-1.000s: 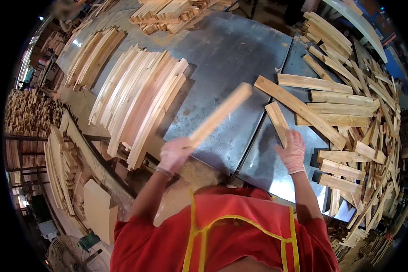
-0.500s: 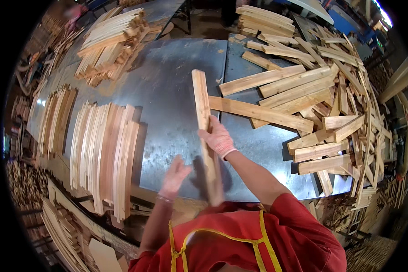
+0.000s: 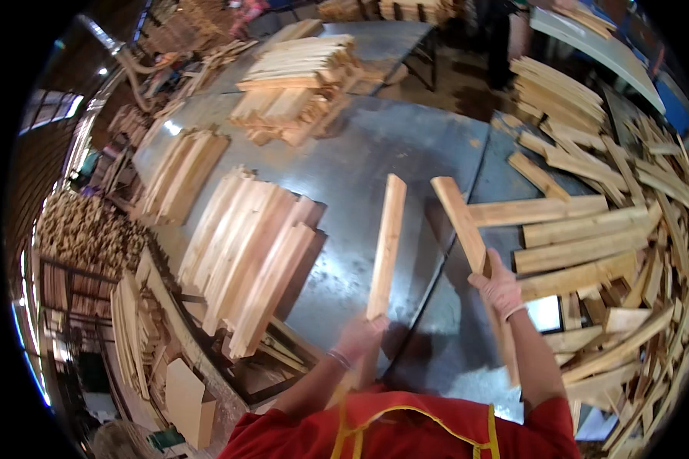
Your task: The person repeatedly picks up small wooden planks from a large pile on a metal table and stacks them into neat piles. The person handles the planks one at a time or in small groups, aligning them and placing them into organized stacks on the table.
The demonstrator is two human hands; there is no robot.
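Observation:
My left hand (image 3: pixel 362 336) is closed round the lower part of a wooden slat (image 3: pixel 388 241), which points away from me above the metal tabletop. My right hand (image 3: pixel 499 285), in a pale glove, grips a second wooden slat (image 3: pixel 461 218) near its middle; this one leans to the left at its far end. The two slats are apart. Left of my left hand lies a row of slats (image 3: pixel 245 245) set side by side. Close to my right hand, loose slats (image 3: pixel 582 233) lie in a jumbled heap.
A smaller row of slats (image 3: pixel 182 174) lies farther left. Stacked slats (image 3: pixel 298 80) stand at the far side of the metal table (image 3: pixel 406 145), and another stack (image 3: pixel 556 96) at the far right. Bundled wood (image 3: pixel 92 226) fills a rack at the left.
My left hand, empty before, now holds a slat. My right hand has a slat farther right. The view has swung left, so the table sits farther right in it.

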